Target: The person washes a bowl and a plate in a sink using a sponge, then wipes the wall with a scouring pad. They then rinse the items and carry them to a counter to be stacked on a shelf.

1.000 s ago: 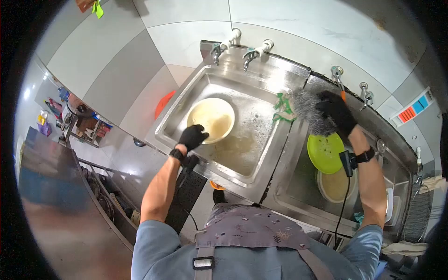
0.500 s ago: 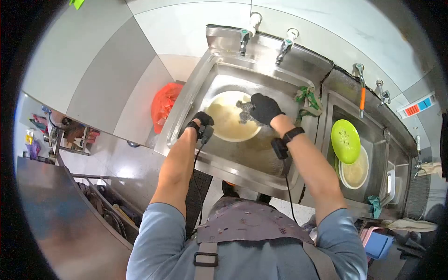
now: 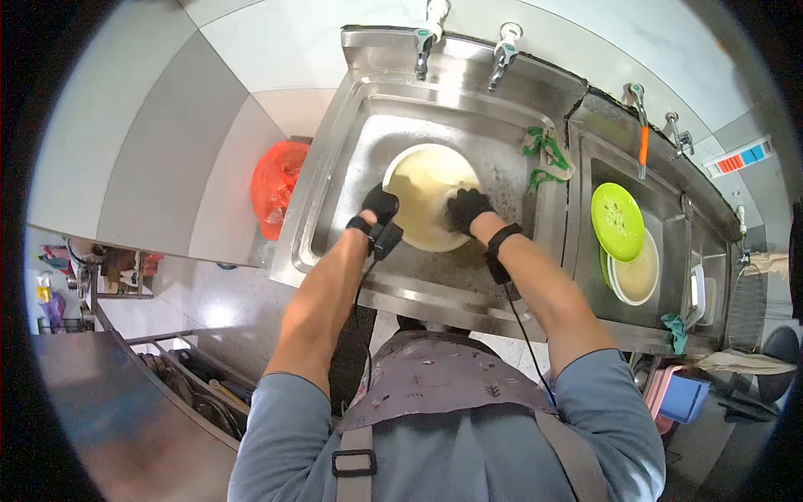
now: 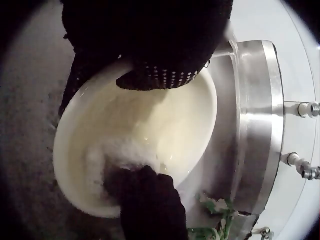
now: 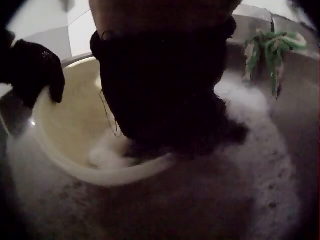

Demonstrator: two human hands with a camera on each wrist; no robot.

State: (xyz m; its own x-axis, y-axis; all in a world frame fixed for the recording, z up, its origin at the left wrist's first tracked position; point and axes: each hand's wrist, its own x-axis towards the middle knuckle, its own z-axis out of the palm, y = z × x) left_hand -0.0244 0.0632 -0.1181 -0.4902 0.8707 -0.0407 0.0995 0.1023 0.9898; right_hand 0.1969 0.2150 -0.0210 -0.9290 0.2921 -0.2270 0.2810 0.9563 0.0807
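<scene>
A large cream-white bowl (image 3: 422, 167) stands tilted in the left sink basin, in soapy water. My left hand (image 3: 381, 203), in a black dotted glove, grips its rim on the left side, with the fingertips inside the bowl in the left wrist view. Inside the bowl's right side, my gloved right hand (image 3: 468, 209) presses a grey scouring pad (image 4: 116, 182) to the surface. White suds (image 4: 117, 150) surround the pad, and the hand hides most of it.
Beside the bowl, a green-and-white rag (image 3: 548, 159) hangs on the divider. The right basin holds a green plate (image 3: 619, 222) and a pale bowl (image 3: 636, 276). Taps (image 3: 504, 54) line the back wall. A red plastic bag (image 3: 276, 188) lies left of the sink.
My right hand has carried the grey scouring pad left from the edge of the right basin into the white bowl. My left hand stays at the rim as the bowl tilts; suds now show inside.
</scene>
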